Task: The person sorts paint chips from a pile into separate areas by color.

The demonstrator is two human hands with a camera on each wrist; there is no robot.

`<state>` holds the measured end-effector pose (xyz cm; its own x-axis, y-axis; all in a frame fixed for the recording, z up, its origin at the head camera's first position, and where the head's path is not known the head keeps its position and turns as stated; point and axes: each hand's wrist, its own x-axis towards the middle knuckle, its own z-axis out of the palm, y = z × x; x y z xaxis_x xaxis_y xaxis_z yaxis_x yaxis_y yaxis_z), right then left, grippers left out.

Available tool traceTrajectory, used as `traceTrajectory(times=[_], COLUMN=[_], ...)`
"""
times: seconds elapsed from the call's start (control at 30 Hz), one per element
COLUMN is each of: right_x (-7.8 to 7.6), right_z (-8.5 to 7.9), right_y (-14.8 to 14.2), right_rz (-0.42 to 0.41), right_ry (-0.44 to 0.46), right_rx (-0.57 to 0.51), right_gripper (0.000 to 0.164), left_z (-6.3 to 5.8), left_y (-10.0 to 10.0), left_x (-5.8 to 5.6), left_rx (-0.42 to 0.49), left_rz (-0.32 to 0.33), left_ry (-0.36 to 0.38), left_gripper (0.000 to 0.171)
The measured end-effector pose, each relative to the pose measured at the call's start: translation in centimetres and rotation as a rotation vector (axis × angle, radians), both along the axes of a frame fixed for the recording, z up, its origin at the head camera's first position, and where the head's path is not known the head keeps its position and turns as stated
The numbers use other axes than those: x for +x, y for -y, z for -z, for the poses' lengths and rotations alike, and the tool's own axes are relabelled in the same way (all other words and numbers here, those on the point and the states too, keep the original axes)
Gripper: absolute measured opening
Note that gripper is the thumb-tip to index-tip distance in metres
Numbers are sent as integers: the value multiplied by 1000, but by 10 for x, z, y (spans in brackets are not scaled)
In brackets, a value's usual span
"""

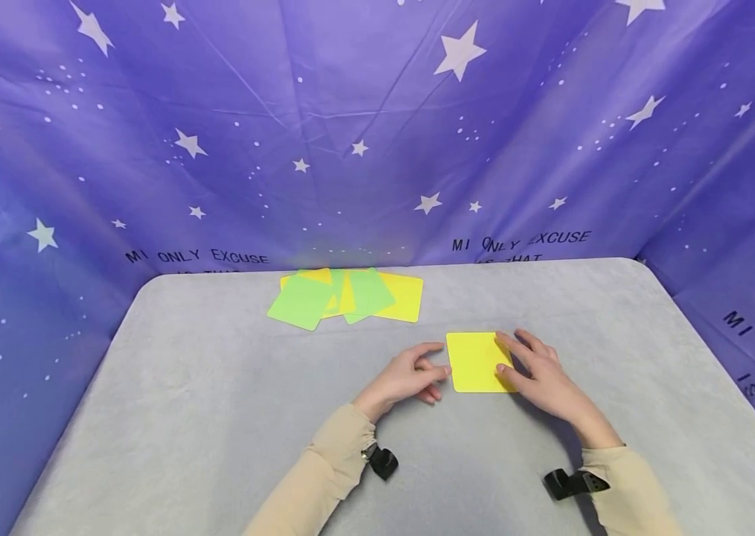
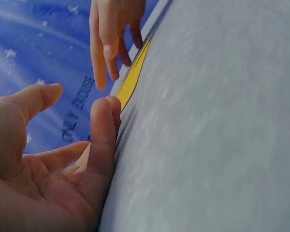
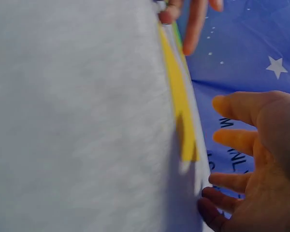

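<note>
A yellow rectangular card [image 1: 474, 362] lies flat on the grey tabletop between the two hands. At its left edge is my left hand [image 1: 407, 376], thumb and fingers apart, with nothing gripped. My right hand [image 1: 545, 376] hovers over the card's right side, its thumb and fingers spread. In the left wrist view the left hand [image 2: 63, 164] shows its palm beside a thin strip of the yellow card [image 2: 131, 82]. From the right wrist the right hand [image 3: 261, 159] has bent, separated fingers near the yellow card [image 3: 179, 106].
Toward the table's back edge, several green cards [image 1: 300, 301] and yellow cards [image 1: 404, 298] overlap in a loose pile. A purple-blue star-printed cloth [image 1: 351, 89] hangs behind and around the grey table [image 1: 183, 417]. Each wrist carries a black strap-on mount.
</note>
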<state>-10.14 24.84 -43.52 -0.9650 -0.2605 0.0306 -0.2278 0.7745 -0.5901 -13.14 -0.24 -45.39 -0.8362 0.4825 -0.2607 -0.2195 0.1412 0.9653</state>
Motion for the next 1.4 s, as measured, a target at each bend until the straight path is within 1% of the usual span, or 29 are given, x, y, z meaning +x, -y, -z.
traceTrajectory(times=[0.07,0.13,0.27,0.4,0.53,0.67,0.73,0.8,0.9,1.03,1.1,1.2,1.27,1.33,1.4], right_x=[-3,-5,-7,-6,-6,-6,-6,-7,-10,-17,-19,-23,-24,-25,-25], right_z=[-3,-4,-2,2,4,3,3,3,3,1,0,-1,-1,-2,-2], right_y=[2,6,13,20,28,38,44,51,62,75,81,90,96,101,107], right_rz=[-5,-15,-23,-8,8,4,-1,-7,-21,-42,-49,-61,-76,-92,-105], right_ry=[-14,-29,-37,-16,-23,-53,-61,-65,-62,-61,-62,-72,-72,-70,-65], right_rx=[-13,-18,-37,-78,-112,-130,-136,-140,-151,-166,-177,-194,-208,-225,-242], right_gripper=[55,54,52,52,51,48,47,46,45,45,44,43,43,43,44], left_z=[0,0,-2,-3,-1,-2,-4,-5,-7,-9,-11,-14,-16,-17,-18], left_y=[7,14,31,61,94,122,133,143,155,170,177,188,196,204,210], left_x=[-1,-3,-7,-13,-18,-20,-22,-24,-29,-36,-40,-46,-51,-56,-61], left_rx=[14,19,25,9,-20,-32,-46,-73,-115,-168,-214,-329,-409,-476,-508], left_rz=[-11,-17,-27,-58,-134,-239,-292,-335,-383,-427,-437,-444,-470,-506,-532], left_ry=[24,29,19,-19,-85,-130,-143,-162,-184,-243,-304,-444,-521,-562,-552], left_gripper=[55,55,55,55,52,47,45,44,43,41,41,39,38,38,39])
